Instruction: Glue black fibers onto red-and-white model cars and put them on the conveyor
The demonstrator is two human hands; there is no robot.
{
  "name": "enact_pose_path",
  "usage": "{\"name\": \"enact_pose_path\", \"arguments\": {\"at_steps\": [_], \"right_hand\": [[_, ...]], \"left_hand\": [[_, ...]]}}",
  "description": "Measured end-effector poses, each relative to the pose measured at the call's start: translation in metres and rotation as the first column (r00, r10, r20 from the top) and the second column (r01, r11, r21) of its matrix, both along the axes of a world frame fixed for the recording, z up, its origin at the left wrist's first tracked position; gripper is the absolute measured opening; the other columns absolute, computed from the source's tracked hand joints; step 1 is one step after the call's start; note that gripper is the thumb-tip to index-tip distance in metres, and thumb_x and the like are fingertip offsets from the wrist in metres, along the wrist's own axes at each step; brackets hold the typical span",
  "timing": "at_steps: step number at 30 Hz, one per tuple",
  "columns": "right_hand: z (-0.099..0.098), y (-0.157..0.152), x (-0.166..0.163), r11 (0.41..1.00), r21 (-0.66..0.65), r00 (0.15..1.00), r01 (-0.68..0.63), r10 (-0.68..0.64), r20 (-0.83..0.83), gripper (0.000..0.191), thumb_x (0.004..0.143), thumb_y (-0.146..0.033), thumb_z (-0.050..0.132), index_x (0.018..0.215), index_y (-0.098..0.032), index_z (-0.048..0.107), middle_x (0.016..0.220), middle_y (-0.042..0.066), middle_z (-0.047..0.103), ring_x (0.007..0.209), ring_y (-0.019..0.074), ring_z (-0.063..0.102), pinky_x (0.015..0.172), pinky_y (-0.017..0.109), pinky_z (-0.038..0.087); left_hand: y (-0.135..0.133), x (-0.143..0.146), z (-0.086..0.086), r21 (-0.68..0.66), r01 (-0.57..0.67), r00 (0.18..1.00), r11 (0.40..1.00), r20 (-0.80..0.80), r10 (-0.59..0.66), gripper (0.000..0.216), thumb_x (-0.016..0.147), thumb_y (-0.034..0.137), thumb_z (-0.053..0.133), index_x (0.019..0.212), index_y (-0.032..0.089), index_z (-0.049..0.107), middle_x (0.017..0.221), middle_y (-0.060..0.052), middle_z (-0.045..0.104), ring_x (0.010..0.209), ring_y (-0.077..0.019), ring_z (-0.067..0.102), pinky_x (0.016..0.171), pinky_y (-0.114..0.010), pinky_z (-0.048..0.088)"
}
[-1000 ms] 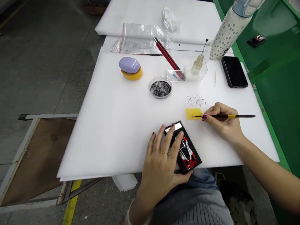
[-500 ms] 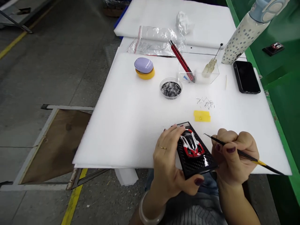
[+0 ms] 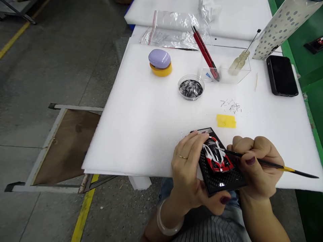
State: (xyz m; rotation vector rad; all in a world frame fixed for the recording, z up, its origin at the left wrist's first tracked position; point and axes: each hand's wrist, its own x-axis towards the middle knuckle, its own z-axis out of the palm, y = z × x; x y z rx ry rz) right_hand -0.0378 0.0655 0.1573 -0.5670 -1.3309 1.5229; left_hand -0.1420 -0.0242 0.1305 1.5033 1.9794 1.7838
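A small red, white and black model car (image 3: 217, 157) sits on a black base plate (image 3: 222, 179). My left hand (image 3: 193, 178) is closed round the left side and near edge of that plate, holding it lifted at the near edge of the white foam board (image 3: 151, 127). My right hand (image 3: 256, 166) is closed on a thin black brush with a yellow band (image 3: 277, 165). The brush tip touches the top of the car. A yellow patch (image 3: 226, 121) lies on the board just beyond the hands.
A round clear dish of thin black pieces (image 3: 191, 87), loose black pieces (image 3: 231, 106), a lilac and yellow puck (image 3: 160, 62), a clear box with a red cutter (image 3: 206, 53) and small bottle (image 3: 239, 62), and a black phone (image 3: 282, 75) are on the board. A dotted bottle (image 3: 285, 23) stands far right.
My left hand picked up the plate with the car and brought it to the near edge. My right hand moved the brush from the yellow patch to the car's top.
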Motion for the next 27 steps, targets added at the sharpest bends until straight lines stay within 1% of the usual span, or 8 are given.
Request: {"name": "enact_pose_path", "arguments": {"at_steps": [2, 4, 7, 10, 14, 19, 25, 27], "right_hand": [[-0.0005, -0.0010, 0.0008, 1.000, -0.010, 1.000, -0.001, 0.001, -0.013, 0.021, 0.089, -0.022, 0.072, 0.075, -0.022, 0.057, 0.059, -0.003, 0.043, 0.054, 0.0139, 0.038, 0.049, 0.030, 0.029], [-0.0010, -0.0021, 0.0021, 1.000, -0.015, 1.000, 0.015, -0.015, -0.006, 0.019, 0.089, -0.020, 0.072, 0.076, -0.022, 0.058, 0.059, -0.003, 0.045, 0.055, 0.0143, 0.039, 0.048, 0.030, 0.029], [-0.0013, -0.0037, 0.0037, 0.999, 0.017, 0.999, 0.042, -0.042, 0.025, 0.018, 0.090, -0.021, 0.072, 0.078, -0.022, 0.058, 0.059, -0.002, 0.046, 0.055, 0.0140, 0.038, 0.048, 0.030, 0.029], [-0.0006, -0.0051, 0.0033, 0.996, 0.071, 0.997, 0.055, -0.058, 0.042, 0.019, 0.090, -0.020, 0.071, 0.078, -0.022, 0.058, 0.060, -0.002, 0.047, 0.053, 0.0137, 0.037, 0.048, 0.032, 0.029], [-0.0002, -0.0071, 0.0026, 0.988, 0.117, 0.992, 0.099, -0.108, 0.071, 0.022, 0.088, -0.019, 0.072, 0.076, -0.023, 0.054, 0.059, -0.001, 0.046, 0.053, 0.0150, 0.038, 0.045, 0.032, 0.026], [-0.0031, -0.0070, 0.0057, 0.989, 0.125, 0.994, 0.078, -0.087, 0.066, 0.021, 0.089, -0.019, 0.071, 0.079, -0.024, 0.054, 0.059, -0.002, 0.043, 0.052, 0.0152, 0.034, 0.048, 0.033, 0.026], [-0.0027, -0.0066, 0.0058, 0.989, 0.135, 0.997, 0.057, -0.065, 0.049, 0.022, 0.090, -0.016, 0.070, 0.078, -0.023, 0.053, 0.059, -0.002, 0.042, 0.054, 0.0149, 0.034, 0.048, 0.034, 0.025], [-0.0020, -0.0073, 0.0051, 0.990, 0.130, 0.997, 0.057, -0.064, 0.051, 0.022, 0.090, -0.015, 0.070, 0.078, -0.023, 0.053, 0.059, -0.002, 0.042, 0.054, 0.0147, 0.034, 0.048, 0.033, 0.025]], "left_hand": [[-0.0007, 0.0001, 0.0011, -0.014, -0.002, 1.000, 1.000, -0.005, 0.002, 0.079, 0.090, 0.078, 0.043, 0.134, 0.015, 0.061, 0.127, -0.015, 0.071, 0.126, -0.0349, 0.064, 0.111, -0.054, 0.051], [-0.0017, 0.0003, 0.0020, -0.036, -0.007, 1.000, 0.999, -0.007, 0.007, 0.076, 0.094, 0.075, 0.040, 0.135, 0.015, 0.061, 0.127, -0.015, 0.071, 0.127, -0.0339, 0.063, 0.111, -0.052, 0.051], [-0.0027, 0.0009, 0.0026, -0.041, -0.019, 1.000, 0.999, -0.016, 0.018, 0.073, 0.095, 0.072, 0.039, 0.135, 0.015, 0.061, 0.127, -0.015, 0.072, 0.128, -0.0333, 0.063, 0.110, -0.051, 0.052], [-0.0027, 0.0012, 0.0025, -0.026, -0.023, 0.999, 0.999, -0.027, 0.023, 0.082, 0.089, 0.080, 0.043, 0.135, 0.015, 0.062, 0.126, -0.015, 0.072, 0.126, -0.0356, 0.064, 0.108, -0.052, 0.053], [-0.0021, 0.0006, 0.0035, -0.046, -0.011, 1.000, 0.999, -0.003, 0.011, 0.072, 0.095, 0.072, 0.039, 0.133, 0.015, 0.062, 0.125, -0.015, 0.073, 0.126, -0.0348, 0.065, 0.109, -0.052, 0.053], [-0.0027, 0.0005, 0.0047, -0.060, -0.019, 1.000, 0.998, -0.003, 0.019, 0.071, 0.096, 0.071, 0.038, 0.131, 0.015, 0.063, 0.124, -0.014, 0.074, 0.126, -0.0331, 0.065, 0.109, -0.051, 0.054], [-0.0036, 0.0013, 0.0026, -0.055, -0.024, 1.000, 0.998, -0.003, 0.023, 0.063, 0.098, 0.063, 0.040, 0.132, 0.015, 0.063, 0.127, -0.012, 0.073, 0.128, -0.0317, 0.064, 0.111, -0.050, 0.052], [-0.0036, 0.0011, 0.0021, -0.053, -0.023, 1.000, 0.998, 0.003, 0.023, 0.066, 0.097, 0.066, 0.040, 0.132, 0.015, 0.063, 0.127, -0.012, 0.073, 0.128, -0.0321, 0.064, 0.111, -0.050, 0.052]]}}
